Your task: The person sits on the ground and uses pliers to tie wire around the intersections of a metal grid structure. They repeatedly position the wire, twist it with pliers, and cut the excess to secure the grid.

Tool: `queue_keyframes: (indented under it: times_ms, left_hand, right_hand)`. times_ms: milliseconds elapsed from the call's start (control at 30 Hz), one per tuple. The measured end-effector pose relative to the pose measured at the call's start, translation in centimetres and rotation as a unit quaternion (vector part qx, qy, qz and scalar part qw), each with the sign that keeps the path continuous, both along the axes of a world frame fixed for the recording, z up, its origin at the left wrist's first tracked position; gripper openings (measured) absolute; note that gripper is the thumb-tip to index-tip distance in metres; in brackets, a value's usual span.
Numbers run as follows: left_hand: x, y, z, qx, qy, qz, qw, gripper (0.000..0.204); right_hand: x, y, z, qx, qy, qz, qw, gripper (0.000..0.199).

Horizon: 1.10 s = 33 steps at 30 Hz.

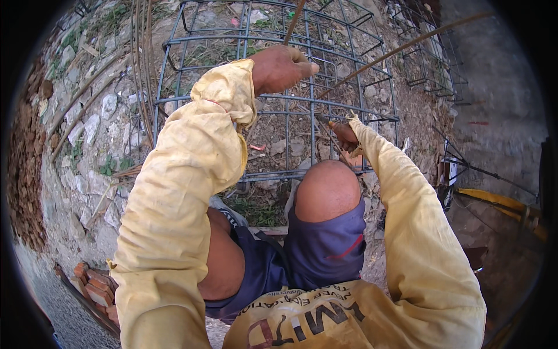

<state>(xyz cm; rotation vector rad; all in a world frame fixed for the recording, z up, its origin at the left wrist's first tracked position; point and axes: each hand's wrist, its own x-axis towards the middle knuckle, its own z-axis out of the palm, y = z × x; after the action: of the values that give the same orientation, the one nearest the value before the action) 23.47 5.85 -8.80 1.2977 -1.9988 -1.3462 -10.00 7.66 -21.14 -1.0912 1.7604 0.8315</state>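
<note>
A cage of steel reinforcing bars [313, 125] lies across the ground in front of my knees, its rods crossing in a grid. Over the middle of that grid is my left hand [282, 70], its fingers curled and the thumb pointing right. Whatever it pinches, if anything, is too small to make out; a thin wire [323, 60] shows just past the thumb. Lower and to the right, by my raised knee, my right hand [345, 137] is closed around a dark, narrow tool [322, 118]. Only the tool's tip shows, close to the bars; the sleeve and fingers hide the rest.
Brown rods [401, 51] slant over the cage from the upper right. More bent rods [141, 70] run along the left over pale stones [92, 128]. Another bar cage [427, 61] stands at the far right, beside grey paving [494, 122]. Red bricks [99, 288] lie at lower left.
</note>
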Motion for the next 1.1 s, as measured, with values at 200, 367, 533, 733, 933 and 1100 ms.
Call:
queue_keyframes:
  times_ms: [200,367,533,733,933,1100]
  left_hand:
    - [0.7,0.1,0.3,-0.017,-0.038,-0.009,0.999,0.058]
    - [0.2,-0.2,0.2,0.009,-0.007,-0.012,1.000,0.058]
    - [0.4,-0.1,0.2,-0.002,-0.008,-0.006,1.000,0.058]
    - [0.2,0.1,0.1,0.019,-0.003,-0.003,1.000,0.057]
    - [-0.9,-0.2,-0.2,-0.002,0.004,-0.019,1.000,0.055]
    - [-0.1,-0.2,0.0,-0.011,0.001,-0.024,1.000,0.055]
  right_hand:
    - [5.0,0.0,3.8,0.001,0.068,0.348,0.935,0.052]
    - [1.6,0.4,-1.4,-0.101,0.061,0.439,0.891,0.032]
    - [1.3,0.4,-1.5,-0.080,0.072,0.375,0.921,0.035]
    - [0.0,2.2,-1.5,-0.159,0.112,0.423,0.885,0.033]
    - [-3.2,2.4,-4.8,-0.110,0.097,0.462,0.875,0.026]
    - [-4.2,0.5,-4.6,-0.075,-0.058,0.032,0.995,0.030]
